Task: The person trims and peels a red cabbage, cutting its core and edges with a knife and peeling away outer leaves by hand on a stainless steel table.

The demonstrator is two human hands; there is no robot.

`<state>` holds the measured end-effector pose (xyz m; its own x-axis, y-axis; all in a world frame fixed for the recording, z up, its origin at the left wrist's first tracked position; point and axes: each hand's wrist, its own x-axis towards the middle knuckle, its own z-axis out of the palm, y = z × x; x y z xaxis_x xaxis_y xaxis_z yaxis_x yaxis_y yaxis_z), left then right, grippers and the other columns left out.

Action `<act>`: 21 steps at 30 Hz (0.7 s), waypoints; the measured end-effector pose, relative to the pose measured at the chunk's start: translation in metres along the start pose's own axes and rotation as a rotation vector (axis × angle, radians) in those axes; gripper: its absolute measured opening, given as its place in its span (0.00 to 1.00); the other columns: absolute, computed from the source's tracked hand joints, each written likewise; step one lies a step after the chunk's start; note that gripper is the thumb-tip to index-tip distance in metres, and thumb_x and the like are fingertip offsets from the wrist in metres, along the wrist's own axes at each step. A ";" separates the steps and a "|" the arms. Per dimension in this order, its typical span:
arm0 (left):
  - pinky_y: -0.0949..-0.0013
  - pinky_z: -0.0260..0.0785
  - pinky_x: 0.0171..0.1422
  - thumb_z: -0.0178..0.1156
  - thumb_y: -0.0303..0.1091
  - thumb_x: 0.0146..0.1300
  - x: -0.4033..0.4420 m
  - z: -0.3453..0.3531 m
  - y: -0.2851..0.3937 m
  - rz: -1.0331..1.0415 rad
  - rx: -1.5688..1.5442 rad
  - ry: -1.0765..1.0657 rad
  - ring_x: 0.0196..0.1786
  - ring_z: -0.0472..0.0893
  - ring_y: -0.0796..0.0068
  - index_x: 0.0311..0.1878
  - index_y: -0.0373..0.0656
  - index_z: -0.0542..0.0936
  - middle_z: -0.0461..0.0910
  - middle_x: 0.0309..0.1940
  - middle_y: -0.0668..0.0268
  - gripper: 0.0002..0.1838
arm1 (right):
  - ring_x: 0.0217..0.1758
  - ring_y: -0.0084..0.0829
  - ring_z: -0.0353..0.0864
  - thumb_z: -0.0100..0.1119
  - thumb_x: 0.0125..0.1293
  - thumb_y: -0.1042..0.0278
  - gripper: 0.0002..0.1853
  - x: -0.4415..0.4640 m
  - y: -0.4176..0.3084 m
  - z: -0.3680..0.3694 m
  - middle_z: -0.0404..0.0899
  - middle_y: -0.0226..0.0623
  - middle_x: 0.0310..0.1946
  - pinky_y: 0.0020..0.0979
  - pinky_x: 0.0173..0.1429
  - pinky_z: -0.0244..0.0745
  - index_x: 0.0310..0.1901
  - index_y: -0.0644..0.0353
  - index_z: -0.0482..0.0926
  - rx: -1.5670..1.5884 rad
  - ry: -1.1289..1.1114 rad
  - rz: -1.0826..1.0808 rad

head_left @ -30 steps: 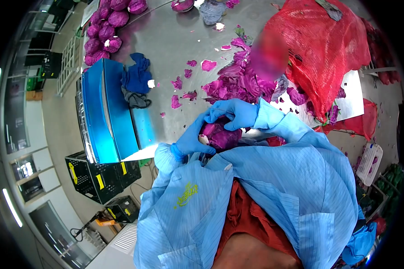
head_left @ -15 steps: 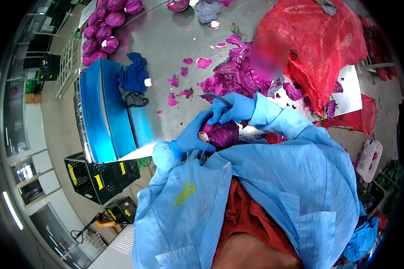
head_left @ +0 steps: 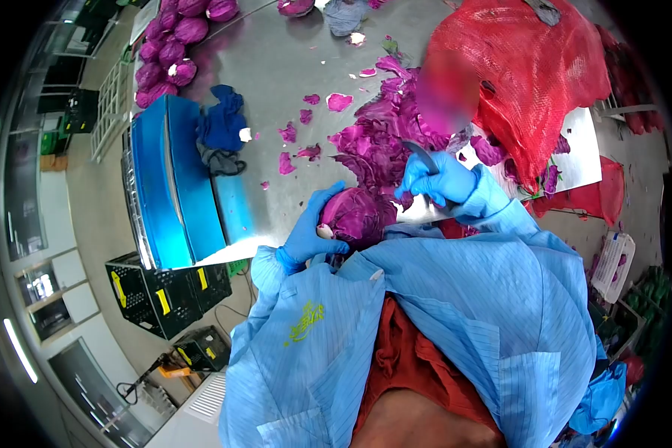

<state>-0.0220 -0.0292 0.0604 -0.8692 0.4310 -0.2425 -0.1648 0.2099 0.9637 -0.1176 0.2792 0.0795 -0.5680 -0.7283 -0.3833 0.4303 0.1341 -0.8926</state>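
Note:
My left hand (head_left: pixel 308 233), in a blue glove, is wrapped round the left side of a purple cabbage (head_left: pixel 358 216) close to my body, at the table's near edge. The cabbage's pale cut stem points toward the left palm. To its right, my gloved right hand (head_left: pixel 449 181) is closed round a knife (head_left: pixel 422 154) with a dark, curved blade that points up and left. That hand is apart from the cabbage. Just beyond both hands lies a heap of loose purple leaves (head_left: pixel 377 134).
Several whole cabbages (head_left: pixel 190 31) are piled at the far left. A blue bin (head_left: pixel 175 179) stands on the left with blue cloths (head_left: pixel 224 119) beside it. A red mesh sack (head_left: pixel 519 82) covers the right side. Leaf scraps (head_left: pixel 287 163) dot the metal table (head_left: pixel 276 82).
My right hand has moved right, away from the cabbage, with the knife in it. My left hand still holds the cabbage, now slightly further left and more exposed.

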 end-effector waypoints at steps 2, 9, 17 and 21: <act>0.59 0.54 0.75 0.79 0.34 0.32 0.004 0.000 0.002 0.008 0.026 -0.010 0.69 0.66 0.58 0.73 0.43 0.61 0.66 0.64 0.56 0.58 | 0.31 0.21 0.72 0.62 0.56 0.79 0.24 0.007 -0.010 0.009 0.81 0.34 0.43 0.25 0.38 0.72 0.57 0.57 0.79 -0.319 0.134 -0.146; 0.59 0.55 0.75 0.79 0.36 0.33 0.003 0.000 -0.005 -0.057 -0.018 -0.020 0.69 0.66 0.58 0.72 0.43 0.60 0.65 0.65 0.57 0.58 | 0.62 0.42 0.72 0.54 0.67 0.75 0.22 0.051 0.037 0.055 0.76 0.42 0.57 0.38 0.69 0.65 0.63 0.57 0.76 -0.460 -0.013 -0.585; 0.60 0.54 0.76 0.79 0.36 0.33 0.003 0.001 0.000 0.003 0.086 -0.041 0.70 0.65 0.58 0.73 0.44 0.60 0.64 0.65 0.57 0.58 | 0.51 0.37 0.80 0.59 0.63 0.79 0.14 0.057 0.042 0.050 0.79 0.42 0.47 0.34 0.58 0.74 0.51 0.63 0.81 -0.355 0.007 -0.596; 0.59 0.53 0.76 0.79 0.36 0.33 0.003 0.002 -0.001 0.025 0.022 -0.037 0.70 0.64 0.58 0.73 0.44 0.60 0.64 0.66 0.57 0.58 | 0.49 0.33 0.82 0.60 0.62 0.81 0.07 0.053 0.031 0.044 0.80 0.42 0.42 0.34 0.56 0.75 0.42 0.68 0.79 -0.305 -0.085 -0.368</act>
<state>-0.0238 -0.0263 0.0585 -0.8550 0.4683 -0.2230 -0.1327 0.2180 0.9669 -0.1032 0.2150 0.0416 -0.5789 -0.8152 -0.0192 -0.0211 0.0385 -0.9990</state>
